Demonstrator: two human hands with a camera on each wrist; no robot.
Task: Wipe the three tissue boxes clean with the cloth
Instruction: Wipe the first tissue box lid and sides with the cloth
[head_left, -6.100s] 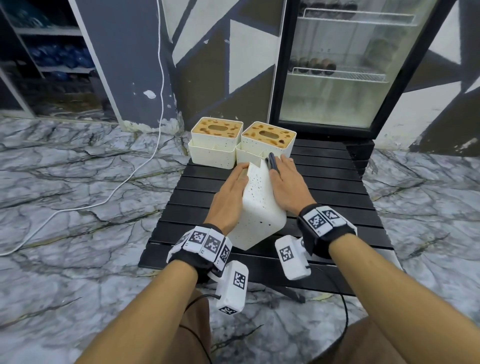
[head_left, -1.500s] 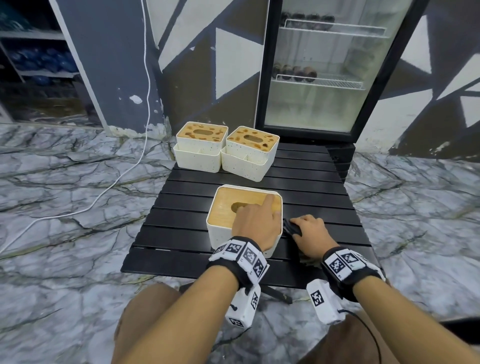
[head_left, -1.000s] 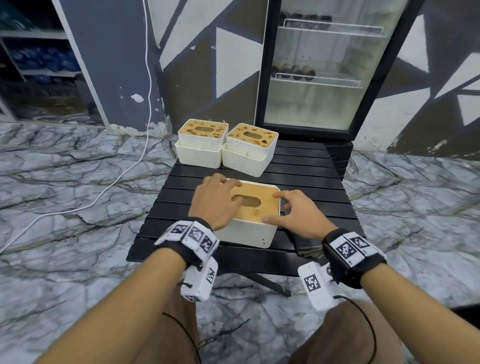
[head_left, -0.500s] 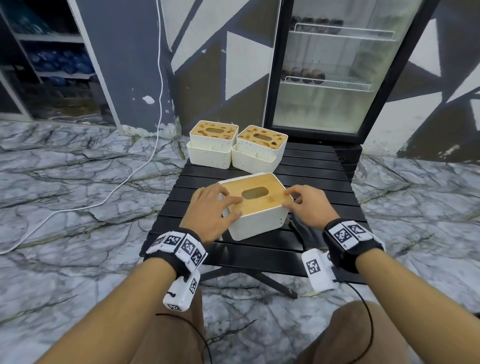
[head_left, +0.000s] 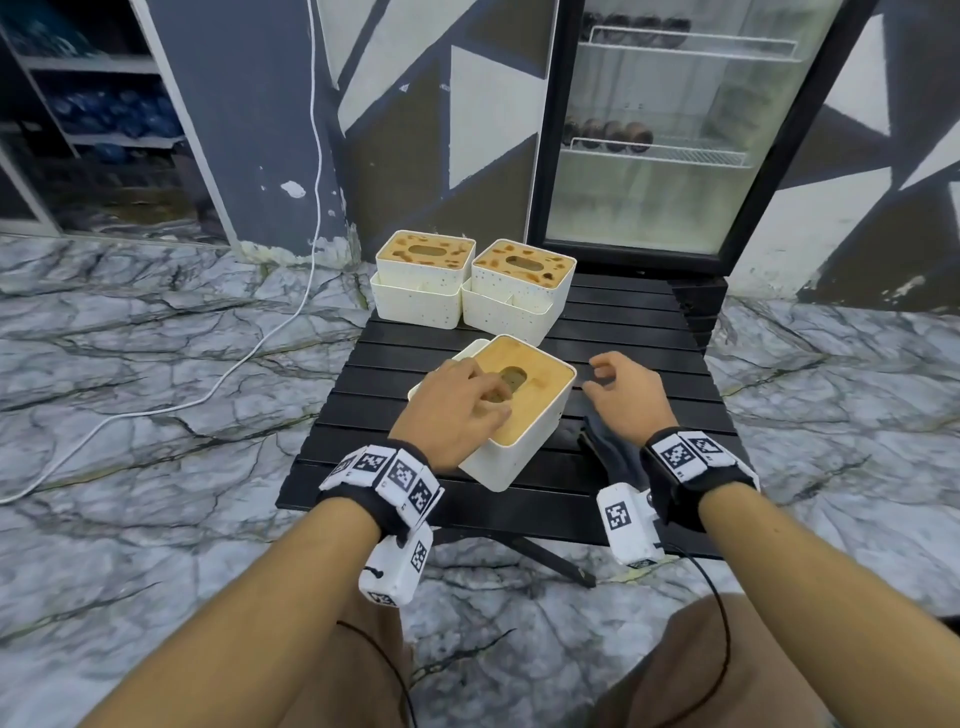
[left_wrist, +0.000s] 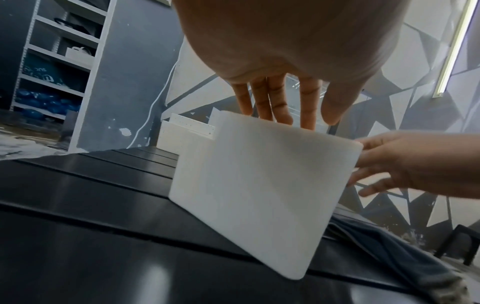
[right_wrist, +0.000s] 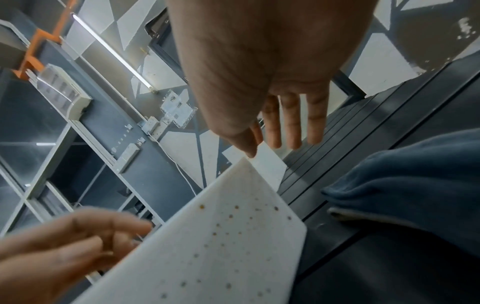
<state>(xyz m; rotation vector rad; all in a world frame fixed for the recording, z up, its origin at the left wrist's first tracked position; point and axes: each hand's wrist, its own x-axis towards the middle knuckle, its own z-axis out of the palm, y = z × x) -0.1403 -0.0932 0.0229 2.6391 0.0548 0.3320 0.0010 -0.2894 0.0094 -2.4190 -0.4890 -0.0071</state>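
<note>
Near tissue box (head_left: 511, 415): white with a bamboo lid, on the black slatted counter (head_left: 639, 338), turned at an angle, speckled side wall facing the right wrist camera.
Left hand (head_left: 457, 410): lies on the lid over its oval slot, fingers (left_wrist: 279, 107) loosely bent on the top, not wrapped round the box.
Right hand (head_left: 626, 397): just right of the box, fingers (right_wrist: 292, 123) relaxed and slightly spread, holding nothing; whether it touches the box cannot be told.
Cloth (head_left: 613, 457): dark blue, crumpled on the counter under the right wrist, beside the box.
Other two tissue boxes (head_left: 423, 280) (head_left: 519, 291): side by side at the counter's far edge, lids blotched brown.
Behind: a glass-door fridge (head_left: 654, 130).
</note>
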